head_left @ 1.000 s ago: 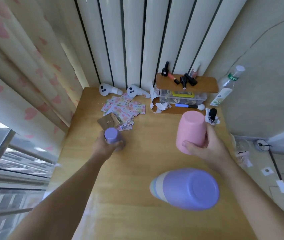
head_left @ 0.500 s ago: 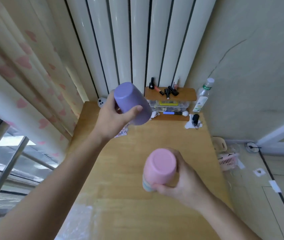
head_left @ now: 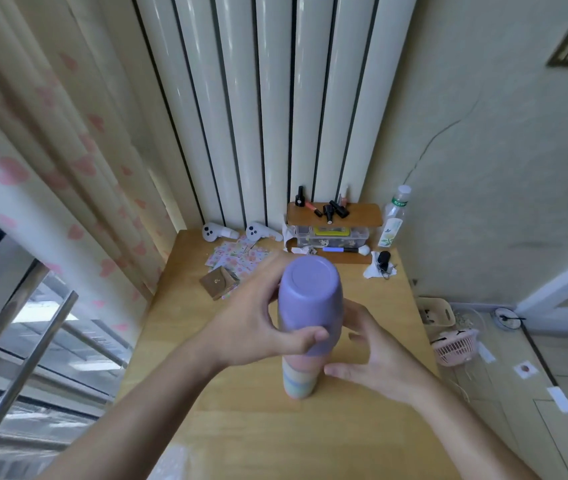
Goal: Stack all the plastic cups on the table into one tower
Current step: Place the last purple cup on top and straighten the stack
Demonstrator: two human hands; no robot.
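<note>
A tower of upside-down plastic cups [head_left: 299,377] stands in the middle of the wooden table [head_left: 248,427], its lower rims showing pink, yellow and blue bands. A purple cup [head_left: 310,303] sits on top, bottom up. My left hand [head_left: 258,327] grips this purple cup from the left, thumb across its lower front. My right hand [head_left: 372,358] hovers just to the right of the tower with fingers spread, holding nothing; whether it touches the cups I cannot tell.
At the table's far end lie two white controllers [head_left: 213,233], scattered floral cards [head_left: 237,258], a brown wallet [head_left: 218,281], a small shelf with nail polish bottles [head_left: 334,214] and a plastic bottle [head_left: 393,216]. A pink basket [head_left: 455,346] sits on the floor at right.
My left hand brought the purple cup down onto the tower over the pink cup. My right hand let go of the pink cup and opened beside the stack.
</note>
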